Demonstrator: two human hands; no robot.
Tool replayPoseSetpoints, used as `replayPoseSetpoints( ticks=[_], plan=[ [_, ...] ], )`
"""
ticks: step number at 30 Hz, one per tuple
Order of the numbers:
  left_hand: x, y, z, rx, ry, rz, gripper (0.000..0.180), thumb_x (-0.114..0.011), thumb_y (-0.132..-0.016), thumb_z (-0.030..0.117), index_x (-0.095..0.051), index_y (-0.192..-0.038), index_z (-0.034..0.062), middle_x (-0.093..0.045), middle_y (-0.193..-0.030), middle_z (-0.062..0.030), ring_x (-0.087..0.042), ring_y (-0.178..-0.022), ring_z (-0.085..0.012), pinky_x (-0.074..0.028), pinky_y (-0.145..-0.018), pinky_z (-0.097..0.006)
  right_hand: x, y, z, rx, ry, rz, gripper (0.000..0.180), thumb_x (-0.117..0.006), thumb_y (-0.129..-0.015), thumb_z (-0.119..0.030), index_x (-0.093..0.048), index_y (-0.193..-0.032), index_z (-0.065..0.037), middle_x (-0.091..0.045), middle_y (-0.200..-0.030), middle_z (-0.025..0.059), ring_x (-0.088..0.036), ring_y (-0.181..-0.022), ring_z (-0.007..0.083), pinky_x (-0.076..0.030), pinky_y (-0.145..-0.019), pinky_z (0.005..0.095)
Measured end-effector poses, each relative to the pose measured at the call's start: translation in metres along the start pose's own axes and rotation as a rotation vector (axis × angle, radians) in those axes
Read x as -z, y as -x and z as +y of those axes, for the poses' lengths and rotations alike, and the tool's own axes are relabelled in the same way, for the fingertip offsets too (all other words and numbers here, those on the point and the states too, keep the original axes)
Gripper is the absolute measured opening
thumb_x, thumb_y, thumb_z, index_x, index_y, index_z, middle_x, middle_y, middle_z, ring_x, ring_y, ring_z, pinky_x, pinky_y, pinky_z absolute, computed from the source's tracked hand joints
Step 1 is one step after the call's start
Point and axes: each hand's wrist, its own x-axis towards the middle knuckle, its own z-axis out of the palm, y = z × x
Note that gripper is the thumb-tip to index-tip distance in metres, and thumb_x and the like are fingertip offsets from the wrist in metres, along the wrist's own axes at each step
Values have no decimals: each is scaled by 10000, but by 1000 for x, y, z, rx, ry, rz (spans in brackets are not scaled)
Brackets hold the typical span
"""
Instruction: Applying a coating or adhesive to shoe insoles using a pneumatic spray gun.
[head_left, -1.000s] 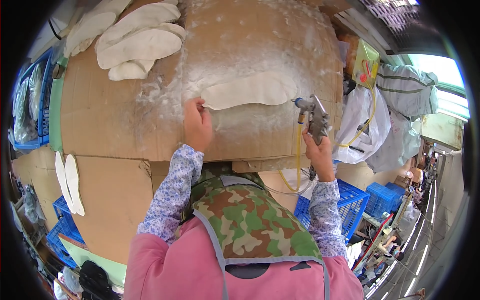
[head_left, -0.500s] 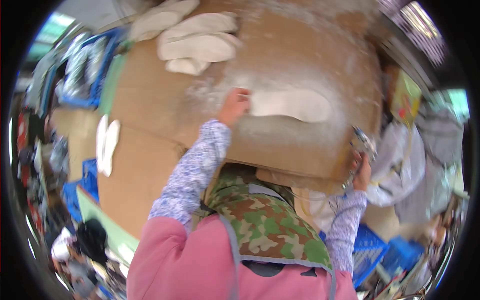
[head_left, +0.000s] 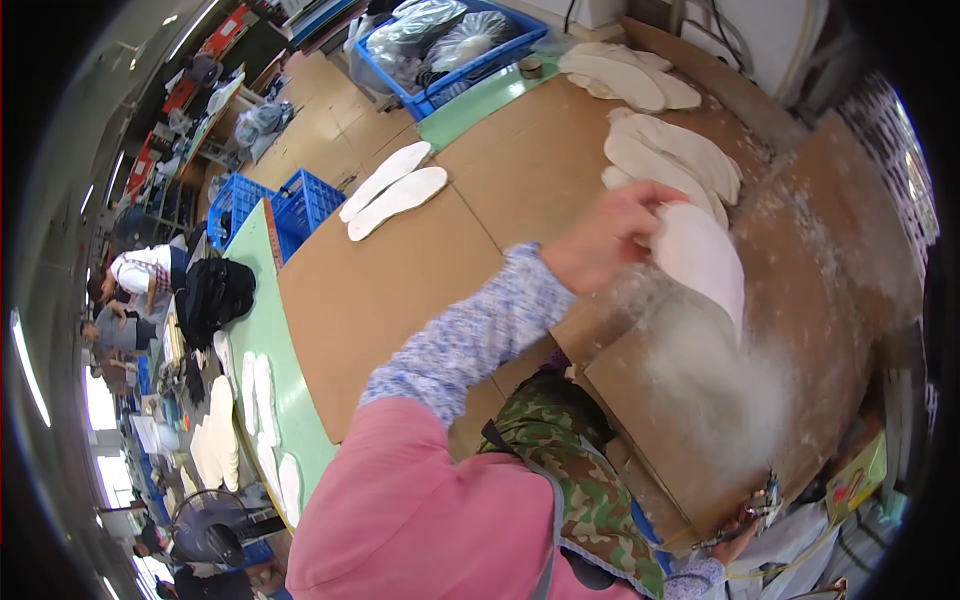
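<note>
Left hand [head_left: 607, 236] is motion-blurred on the white insole [head_left: 703, 262], fingers indistinct. Right hand [head_left: 738, 540], below the cardboard sheet [head_left: 720, 400], is mostly hidden; its spray gun [head_left: 765, 497] is too small to make out.

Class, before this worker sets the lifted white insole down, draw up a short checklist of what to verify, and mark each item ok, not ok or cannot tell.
1. Left hand grips the white insole: ok.
2. Insole lifted off the cardboard sheet: ok.
3. Pair of insoles lies apart from the hand: ok.
4. Stack of insoles lies right beside the lifted one: ok.
5. Right hand holds the spray tool: ok.
6. Tool's nozzle direction: cannot tell.
</note>
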Motion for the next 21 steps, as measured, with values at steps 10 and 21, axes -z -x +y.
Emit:
replayPoseSetpoints(
  ticks=[10,21],
  plan=[
    [312,159,-2,85,-157,850,408,-461,-758,49,-525,-1160,61,-553,-1116,-91,-567,-1005,-236,-511,-832,-425,-53,47,-63,7,103,324,409,-571,-907,-335,-551,-1201,-52,-606,-1174,19,-416,-590,32,-326,-494,176],
    [453,293,-20,171,-297,1196,368,-459,-774,31,-505,-1135,89,-582,-1067,-86,-594,-900,-211,-524,-700,-377,-137,97,-118,124,191,384,427,-584,-903,-279,-528,-1254,-42,-587,-1228,41,-400,-571,24,-331,-511,160]
  ],
)
